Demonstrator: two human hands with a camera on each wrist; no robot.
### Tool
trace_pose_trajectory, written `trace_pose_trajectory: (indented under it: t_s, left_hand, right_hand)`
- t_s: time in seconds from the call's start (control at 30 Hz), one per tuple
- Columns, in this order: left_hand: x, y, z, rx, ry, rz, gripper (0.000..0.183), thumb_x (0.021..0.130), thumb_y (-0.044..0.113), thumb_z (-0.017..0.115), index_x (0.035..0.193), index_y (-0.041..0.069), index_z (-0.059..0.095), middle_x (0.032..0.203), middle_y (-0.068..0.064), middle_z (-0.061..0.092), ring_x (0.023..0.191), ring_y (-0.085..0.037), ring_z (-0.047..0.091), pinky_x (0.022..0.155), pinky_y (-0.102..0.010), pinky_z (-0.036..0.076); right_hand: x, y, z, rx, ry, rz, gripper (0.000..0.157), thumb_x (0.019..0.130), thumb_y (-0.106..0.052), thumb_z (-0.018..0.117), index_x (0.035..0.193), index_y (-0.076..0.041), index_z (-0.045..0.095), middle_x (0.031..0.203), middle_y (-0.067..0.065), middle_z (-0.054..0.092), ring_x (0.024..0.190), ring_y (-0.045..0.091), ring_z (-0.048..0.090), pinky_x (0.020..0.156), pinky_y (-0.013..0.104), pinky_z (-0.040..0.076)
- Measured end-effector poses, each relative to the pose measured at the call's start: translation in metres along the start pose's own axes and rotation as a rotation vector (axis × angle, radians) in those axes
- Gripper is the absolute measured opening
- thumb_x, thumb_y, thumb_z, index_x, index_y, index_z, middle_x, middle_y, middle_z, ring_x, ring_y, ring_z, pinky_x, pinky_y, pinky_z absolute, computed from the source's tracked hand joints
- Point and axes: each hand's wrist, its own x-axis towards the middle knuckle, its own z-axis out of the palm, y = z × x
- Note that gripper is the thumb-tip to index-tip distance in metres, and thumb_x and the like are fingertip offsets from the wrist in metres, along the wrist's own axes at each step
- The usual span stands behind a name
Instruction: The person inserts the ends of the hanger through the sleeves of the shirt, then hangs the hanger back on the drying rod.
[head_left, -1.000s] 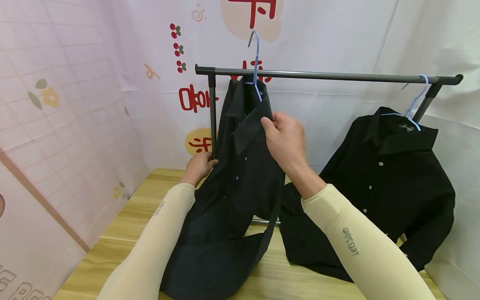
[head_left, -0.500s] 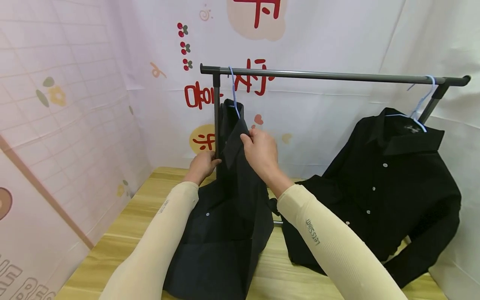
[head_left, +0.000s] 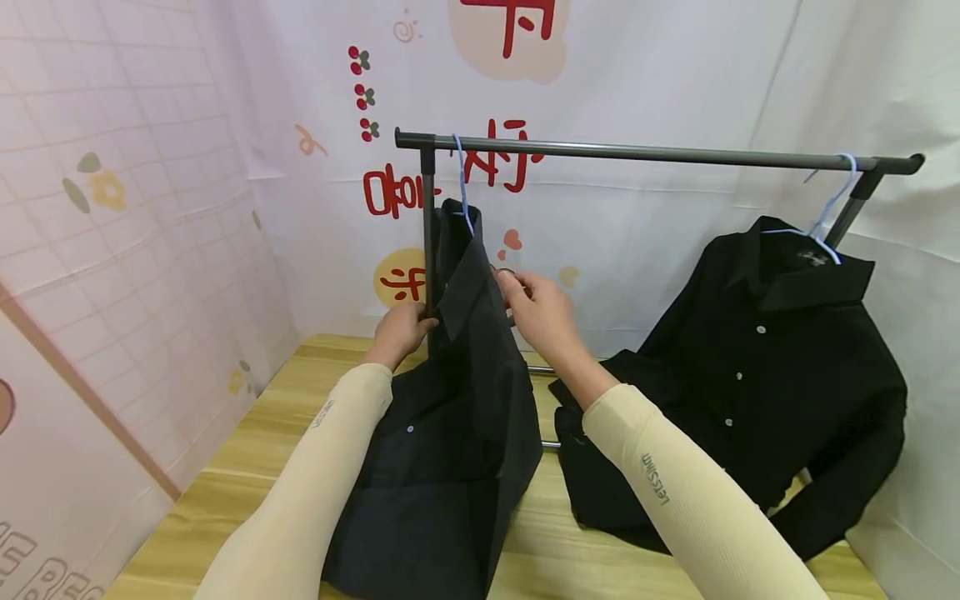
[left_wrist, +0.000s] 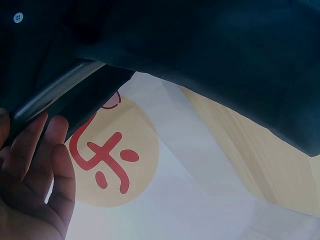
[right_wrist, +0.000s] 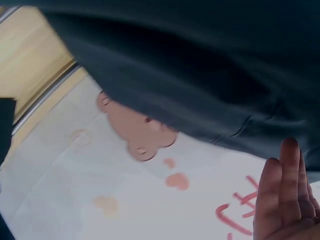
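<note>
A black button-up shirt (head_left: 480, 358) hangs by a light-blue hanger (head_left: 462, 179) near the rack's left end, its lower part spread on the table. My left hand (head_left: 400, 332) grips the rack's left upright pole (head_left: 429, 217) beside the shirt; in the left wrist view its fingers (left_wrist: 62, 172) lie along the pole. Just right of the collar is my right hand (head_left: 543, 312). The right wrist view shows its fingers (right_wrist: 290, 175) straight at the shirt's edge, pinching nothing; whether they touch the cloth I cannot tell.
A second black shirt (head_left: 795, 367) hangs from a blue hanger (head_left: 836, 200) at the right end of the rack's top bar (head_left: 637, 152). The wooden table (head_left: 247, 454) lies below, with a printed white backdrop (head_left: 652, 75) behind.
The left shirt and its hanger have come left and down, the hook now over the bar near the left post. My right hand has released the collar and drawn slightly right.
</note>
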Motion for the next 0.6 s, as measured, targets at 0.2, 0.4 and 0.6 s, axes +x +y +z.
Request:
trace_pose_trajectory:
  t_s: [0.2,0.4,0.6]
  left_hand:
    - [-0.001,-0.002,0.002,-0.002,0.012,0.002,0.023,0.1,0.023,0.061,0.095,0.002,0.066,0.083,-0.013,0.063,0.076,-0.029,0.056,0.071,-0.042,0.047]
    - [-0.007,-0.006,0.003,0.052,0.037,0.018,0.023,0.099,0.022,0.061,0.098,0.0,0.067,0.086,-0.014,0.067,0.076,-0.029,0.06,0.07,-0.043,0.05]
    - [-0.02,-0.02,0.004,0.196,0.054,0.086,0.026,0.099,0.021,0.06,0.107,0.0,0.072,0.102,-0.017,0.071,0.088,-0.032,0.066,0.077,-0.046,0.054]
  right_hand:
    - [-0.007,0.034,-0.019,-0.029,0.016,0.079,0.046,0.104,-0.046,0.048,0.133,-0.012,0.061,0.102,0.006,0.071,0.082,0.022,0.07,0.076,0.042,0.052]
    - [-0.022,0.079,-0.036,-0.173,0.064,0.076,0.044,0.104,-0.045,0.047,0.127,-0.011,0.064,0.105,0.009,0.072,0.086,0.024,0.07,0.077,0.044,0.054]
    - [-0.04,0.121,-0.051,-0.39,0.126,0.058,0.041,0.106,-0.04,0.045,0.123,-0.009,0.065,0.107,0.011,0.071,0.089,0.029,0.067,0.077,0.048,0.05]
